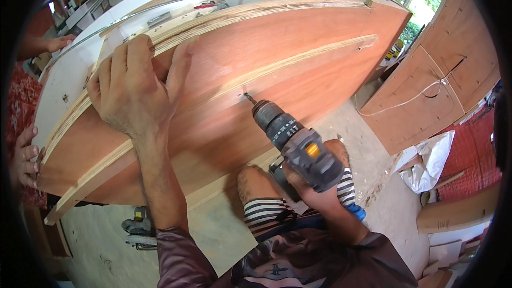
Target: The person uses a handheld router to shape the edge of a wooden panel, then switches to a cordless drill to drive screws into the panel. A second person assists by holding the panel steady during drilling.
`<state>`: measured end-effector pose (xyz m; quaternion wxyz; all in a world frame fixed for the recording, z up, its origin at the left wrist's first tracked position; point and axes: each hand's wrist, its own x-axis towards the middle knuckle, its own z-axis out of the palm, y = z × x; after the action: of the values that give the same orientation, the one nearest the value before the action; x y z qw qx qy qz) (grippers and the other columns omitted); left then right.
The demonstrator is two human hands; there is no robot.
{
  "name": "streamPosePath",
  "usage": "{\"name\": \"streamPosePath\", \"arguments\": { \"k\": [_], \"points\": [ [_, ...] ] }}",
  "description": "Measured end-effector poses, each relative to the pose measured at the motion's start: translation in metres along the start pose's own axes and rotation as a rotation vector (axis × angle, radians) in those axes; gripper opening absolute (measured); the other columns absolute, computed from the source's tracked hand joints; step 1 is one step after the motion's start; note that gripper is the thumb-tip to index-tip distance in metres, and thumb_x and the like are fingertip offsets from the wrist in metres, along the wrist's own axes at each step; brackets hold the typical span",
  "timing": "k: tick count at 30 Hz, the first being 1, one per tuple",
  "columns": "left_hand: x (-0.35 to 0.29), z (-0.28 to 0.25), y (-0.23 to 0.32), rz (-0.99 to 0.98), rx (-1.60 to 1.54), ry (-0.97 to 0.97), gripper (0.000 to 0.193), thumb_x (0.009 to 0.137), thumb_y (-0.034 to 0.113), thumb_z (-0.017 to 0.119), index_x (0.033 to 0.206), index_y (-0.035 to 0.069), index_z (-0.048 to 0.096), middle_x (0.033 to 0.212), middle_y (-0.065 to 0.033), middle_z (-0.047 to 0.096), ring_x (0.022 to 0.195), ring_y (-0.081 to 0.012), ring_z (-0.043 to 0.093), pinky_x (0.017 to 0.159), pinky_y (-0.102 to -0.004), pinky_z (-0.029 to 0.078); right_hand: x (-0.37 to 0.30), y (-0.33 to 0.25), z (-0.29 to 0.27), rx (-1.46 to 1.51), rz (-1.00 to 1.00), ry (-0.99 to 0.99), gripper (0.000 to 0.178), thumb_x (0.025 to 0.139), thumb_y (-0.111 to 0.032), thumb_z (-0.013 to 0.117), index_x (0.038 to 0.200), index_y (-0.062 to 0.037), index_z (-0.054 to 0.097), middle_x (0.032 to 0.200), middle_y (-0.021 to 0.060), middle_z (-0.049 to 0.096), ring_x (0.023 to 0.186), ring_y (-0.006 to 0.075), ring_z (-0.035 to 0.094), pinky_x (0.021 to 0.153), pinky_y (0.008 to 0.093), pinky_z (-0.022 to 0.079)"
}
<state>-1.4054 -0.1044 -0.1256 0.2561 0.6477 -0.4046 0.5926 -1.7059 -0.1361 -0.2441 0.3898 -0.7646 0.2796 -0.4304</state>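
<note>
My right hand (311, 189) is wrapped round the handle of a grey and black cordless drill (298, 138). The drill's bit (249, 97) meets the reddish plywood panel (298, 90) just below a pale wooden strip (298, 64) that runs across it. I cannot tell whether the bit has entered the wood. Up and to the left, my left hand (136, 88) grips the panel's thick, curved top edge (256, 10). Its fingers hook over the edge while the thumb lies against the front face.
At the far left, another person's hands (28, 157) touch the piece. A metal strip (176, 1) and a red-handled tool (204, 6) lie behind the edge. A power tool (140, 229) sits on the floor. A plywood piece with a white cord (416, 96) stands right.
</note>
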Motion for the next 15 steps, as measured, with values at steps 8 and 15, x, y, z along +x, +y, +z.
{"name": "streamPosePath", "arguments": {
  "k": [8,15],
  "points": [
    [-0.003,0.007,-0.004,0.027,0.027,0.04,0.052,0.083,0.066,0.081,0.1,0.017,0.075,0.097,0.0013,0.075,0.093,-0.0222,0.069,0.092,-0.0393,0.047,-0.019,-0.045,0.037,0.685,0.588,-0.09,0.026,0.104,-0.017,0.074,0.123,-0.0032,0.066,0.094,0.0043,0.068,0.09,0.0166,0.069,0.079,0.0359,0.057],
    [-0.004,-0.001,-0.005,0.002,0.026,-0.063,0.049,0.09,0.063,0.078,0.106,0.017,0.079,0.1,0.0046,0.078,0.098,-0.0191,0.072,0.091,-0.0375,0.049,-0.014,-0.025,0.047,-0.05,0.178,-0.062,0.035,0.084,-0.016,0.087,0.111,-0.004,0.067,0.09,0.0142,0.072,0.076,0.0276,0.073,0.069,0.0379,0.058]
  ]
}}
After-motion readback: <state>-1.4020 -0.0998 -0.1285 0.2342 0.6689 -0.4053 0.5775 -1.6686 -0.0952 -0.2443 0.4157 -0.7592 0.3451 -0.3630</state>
